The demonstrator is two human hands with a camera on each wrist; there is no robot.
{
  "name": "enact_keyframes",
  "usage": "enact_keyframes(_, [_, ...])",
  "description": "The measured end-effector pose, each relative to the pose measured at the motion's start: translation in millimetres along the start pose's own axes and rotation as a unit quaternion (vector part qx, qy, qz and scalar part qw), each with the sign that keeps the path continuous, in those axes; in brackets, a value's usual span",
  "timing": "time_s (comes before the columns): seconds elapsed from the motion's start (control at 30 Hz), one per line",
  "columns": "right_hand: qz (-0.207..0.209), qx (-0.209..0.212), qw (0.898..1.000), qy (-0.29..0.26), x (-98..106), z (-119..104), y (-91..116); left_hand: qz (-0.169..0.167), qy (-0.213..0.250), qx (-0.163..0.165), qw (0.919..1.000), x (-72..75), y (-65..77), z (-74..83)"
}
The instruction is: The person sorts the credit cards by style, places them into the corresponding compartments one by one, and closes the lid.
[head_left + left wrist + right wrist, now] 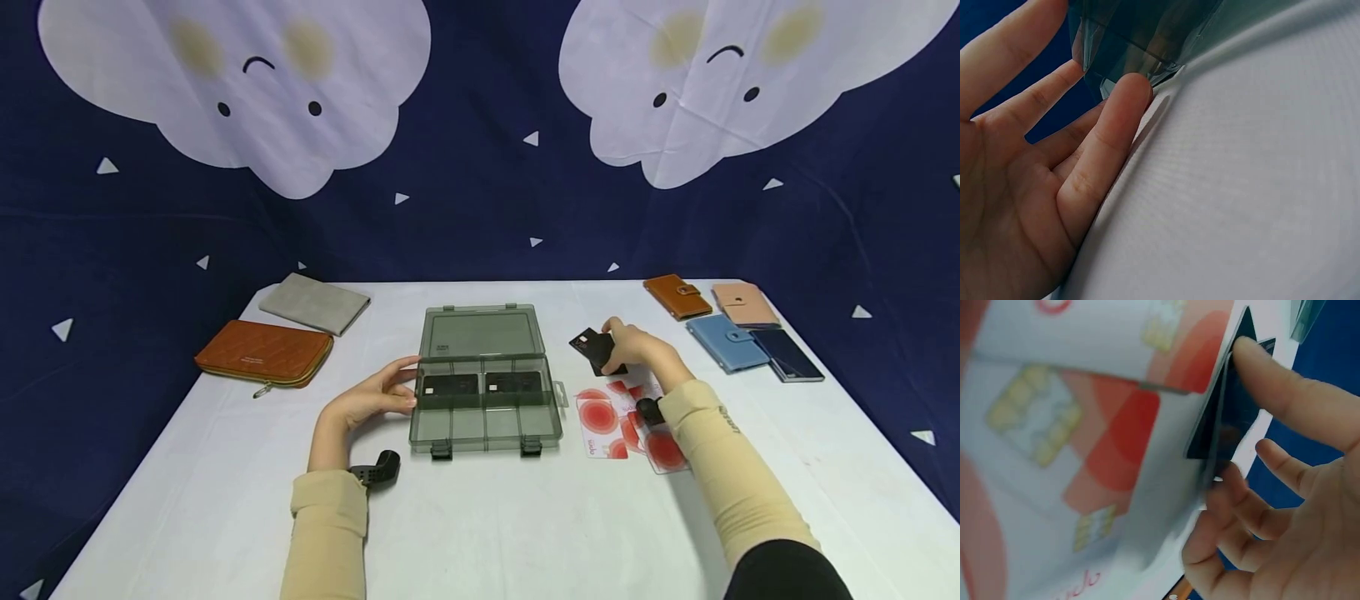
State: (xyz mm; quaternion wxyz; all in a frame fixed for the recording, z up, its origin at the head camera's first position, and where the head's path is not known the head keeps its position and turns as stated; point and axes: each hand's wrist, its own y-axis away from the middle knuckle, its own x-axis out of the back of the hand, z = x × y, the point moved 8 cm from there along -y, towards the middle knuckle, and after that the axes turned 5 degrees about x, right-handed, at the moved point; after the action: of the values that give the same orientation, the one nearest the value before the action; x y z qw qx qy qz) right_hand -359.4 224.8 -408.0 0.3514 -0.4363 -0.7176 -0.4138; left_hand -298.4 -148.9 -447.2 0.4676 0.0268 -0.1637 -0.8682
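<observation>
A clear grey-green divided box [480, 433] lies with its lid [483, 329] folded back. Black cards [450, 385] with chips sit in its upper left and upper right compartments. My left hand [378, 393] touches the box's left side, fingers and thumb fairly straight. To the right of the box, my right hand [633, 346] pinches a black card [588, 343] between thumb and fingers. In the right wrist view, another dark card [1200, 440] shows beside the held one. Red-and-white cards [600, 421] lie overlapping on the table, just in front of the right hand.
At the left lie a brown zip wallet [262, 354] and a grey wallet [315, 304]. On the far right are a brown wallet [675, 296], a pink wallet [742, 304], a blue wallet [723, 342] and a dark phone [787, 354]. A white cloth covers the table [480, 525].
</observation>
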Motion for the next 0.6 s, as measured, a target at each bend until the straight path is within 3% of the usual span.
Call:
enact_keyframes(0.17, [0.008, -0.006, 1.000, -0.024, -4, 21, -16, -0.002, 0.001, 0.001, 1.0000, 0.3, 0.1, -0.6])
enact_keyframes(0.23, [0.031, 0.038, 0.997, -0.061, -9, 41, -33, -0.002, 0.000, 0.001, 1.0000, 0.0, 0.0, -0.7])
enact_keyframes(0.3, [0.060, 0.103, 0.986, -0.116, -15, 66, -57, -0.002, 0.000, 0.001, 1.0000, -0.2, -0.1, -0.5])
enact_keyframes(0.37, [0.071, 0.134, 0.976, -0.156, -14, 73, -63, -0.001, -0.001, 0.002, 1.0000, -0.2, -0.1, -0.5])
enact_keyframes(0.43, [0.087, 0.150, 0.968, -0.182, -8, 61, -56, 0.000, -0.002, 0.004, 1.0000, 0.1, -0.2, -0.6])
enact_keyframes(0.53, [0.089, 0.091, 0.977, -0.173, 8, 13, -19, 0.002, -0.005, 0.005, 1.0000, 0.4, -0.4, -0.7])
enact_keyframes(0.6, [0.104, 0.090, 0.975, -0.173, 16, -12, -1, 0.003, -0.006, 0.005, 1.0000, 0.4, -0.5, -0.8])
